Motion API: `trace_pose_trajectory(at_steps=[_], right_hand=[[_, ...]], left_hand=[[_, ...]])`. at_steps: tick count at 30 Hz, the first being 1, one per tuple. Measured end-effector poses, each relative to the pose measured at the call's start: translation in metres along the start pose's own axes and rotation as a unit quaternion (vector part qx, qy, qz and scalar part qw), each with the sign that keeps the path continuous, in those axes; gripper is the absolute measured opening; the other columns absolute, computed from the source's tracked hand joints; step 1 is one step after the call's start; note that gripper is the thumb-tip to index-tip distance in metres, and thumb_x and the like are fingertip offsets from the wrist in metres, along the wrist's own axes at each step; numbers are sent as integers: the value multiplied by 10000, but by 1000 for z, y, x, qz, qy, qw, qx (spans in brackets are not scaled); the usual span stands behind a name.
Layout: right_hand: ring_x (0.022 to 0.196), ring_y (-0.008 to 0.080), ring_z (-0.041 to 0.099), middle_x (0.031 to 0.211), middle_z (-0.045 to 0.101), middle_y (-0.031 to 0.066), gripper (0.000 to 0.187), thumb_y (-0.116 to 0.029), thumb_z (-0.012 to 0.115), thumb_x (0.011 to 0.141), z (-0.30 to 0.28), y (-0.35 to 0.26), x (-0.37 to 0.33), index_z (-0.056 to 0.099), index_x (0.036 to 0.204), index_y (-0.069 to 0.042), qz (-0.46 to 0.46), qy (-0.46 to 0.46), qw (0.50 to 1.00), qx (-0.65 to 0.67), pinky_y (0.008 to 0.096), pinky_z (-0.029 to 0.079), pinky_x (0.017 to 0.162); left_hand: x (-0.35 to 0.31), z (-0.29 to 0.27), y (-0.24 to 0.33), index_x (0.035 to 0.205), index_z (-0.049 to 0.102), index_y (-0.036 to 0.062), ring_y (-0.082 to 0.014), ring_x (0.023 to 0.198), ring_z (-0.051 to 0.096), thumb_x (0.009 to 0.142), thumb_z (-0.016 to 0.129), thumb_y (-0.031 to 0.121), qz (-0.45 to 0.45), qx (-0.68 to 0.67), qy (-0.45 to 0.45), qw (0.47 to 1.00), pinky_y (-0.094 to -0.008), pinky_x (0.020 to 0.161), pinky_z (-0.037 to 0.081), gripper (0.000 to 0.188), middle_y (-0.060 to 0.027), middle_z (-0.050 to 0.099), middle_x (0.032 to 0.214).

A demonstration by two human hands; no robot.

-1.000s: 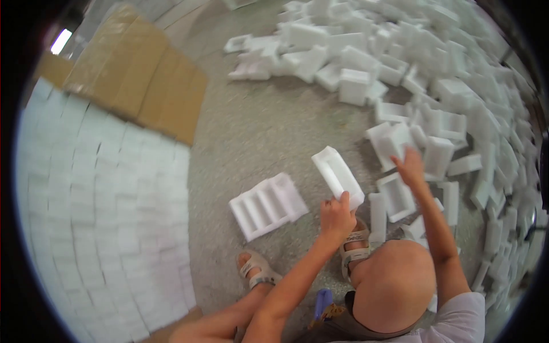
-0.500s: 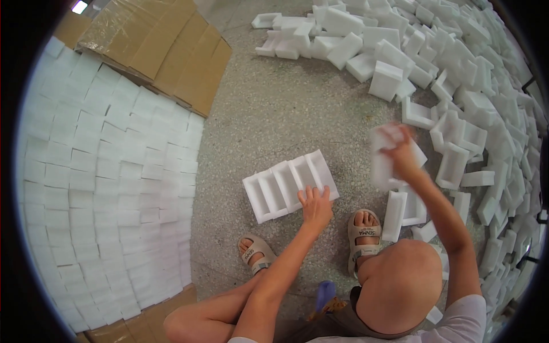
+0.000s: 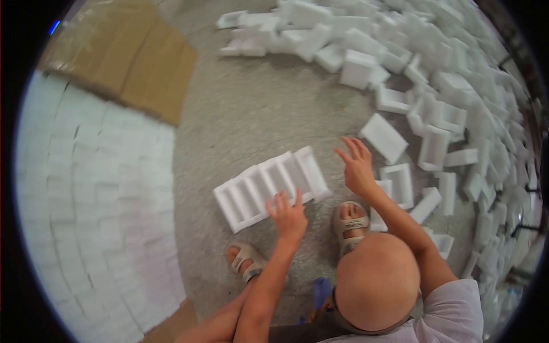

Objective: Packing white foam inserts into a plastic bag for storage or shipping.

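Workshop or storeroom packing area, by the look of it; cannot tell which. Hard, speckled grey floor (image 3: 246,108), used directly as the work surface. Right side: sprawling heap (image 3: 434,86) of loose white foam-like pieces, many with hollowed recesses, tumbled at all angles. Left side: similar white pieces packed tight into a tall, close-set stack (image 3: 108,194), brown cardboard (image 3: 154,68) at its far end, more at the near end. Short row of recessed pieces (image 3: 249,186) on the floor between. Bulk quantity, one repeated kind: not household.
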State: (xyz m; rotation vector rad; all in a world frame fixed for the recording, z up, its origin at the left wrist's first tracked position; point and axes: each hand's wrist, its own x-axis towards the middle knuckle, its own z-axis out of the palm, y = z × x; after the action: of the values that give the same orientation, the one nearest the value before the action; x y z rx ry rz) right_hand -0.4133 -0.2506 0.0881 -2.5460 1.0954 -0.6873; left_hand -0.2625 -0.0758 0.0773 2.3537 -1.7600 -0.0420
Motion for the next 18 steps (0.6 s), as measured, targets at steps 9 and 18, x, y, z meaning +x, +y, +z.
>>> trace_pose_trajectory(at_steps=[9,18], right_hand=[[928,406,536,992,566,224,629,-43,625,702,-6,37,-106,358,1271,-63,332,-19,939,82,458,440,774],[889,246,530,835,595,59,283,-33,644,587,-44,-21,-5,599,864,-76,-177,-98,974,98,413,337,938]], left_hand=[[-6,46,36,1238,457,75,-278,1089,459,759,621,160,156,-158,-157,962,-460,899,310,513,-132,511,1117],[52,-48,12,1392,274,108,-334,1040,483,713,671,137,264,-238,-14,934,-475,870,371,787,-170,499,1104]])
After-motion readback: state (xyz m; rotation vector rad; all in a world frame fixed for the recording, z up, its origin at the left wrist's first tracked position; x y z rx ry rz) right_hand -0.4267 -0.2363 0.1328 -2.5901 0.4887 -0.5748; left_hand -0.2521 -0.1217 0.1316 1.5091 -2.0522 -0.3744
